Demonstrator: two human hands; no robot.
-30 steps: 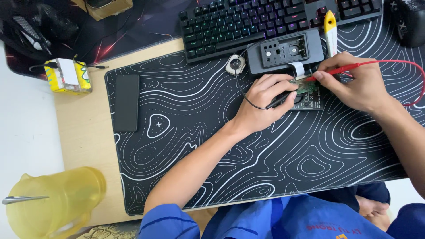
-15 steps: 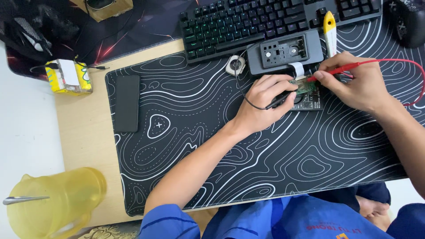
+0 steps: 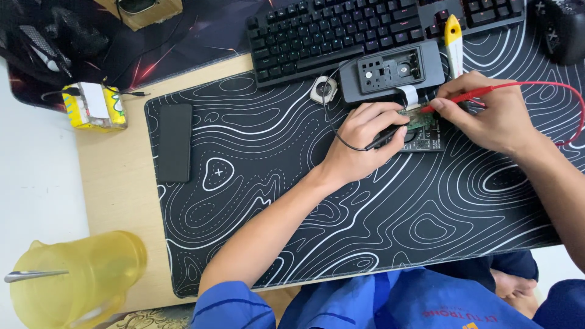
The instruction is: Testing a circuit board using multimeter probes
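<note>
The left hand (image 3: pixel 359 137) grips a thin black test probe (image 3: pixel 385 136), its tip on the small green circuit board (image 3: pixel 422 129). The right hand (image 3: pixel 493 113) pinches a red test probe (image 3: pixel 462 97) onto the same board, which lies on the black wavy-lined desk mat (image 3: pixel 292 201) just before a dark grey opened device casing (image 3: pixel 390 72). Probing appears underway; shifting to another contact would need steady, precise tips.

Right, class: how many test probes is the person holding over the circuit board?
2. A red probe is in the right hand, tip on the circuit board. A black probe is in the left hand, partly hidden by its fingers.
</note>
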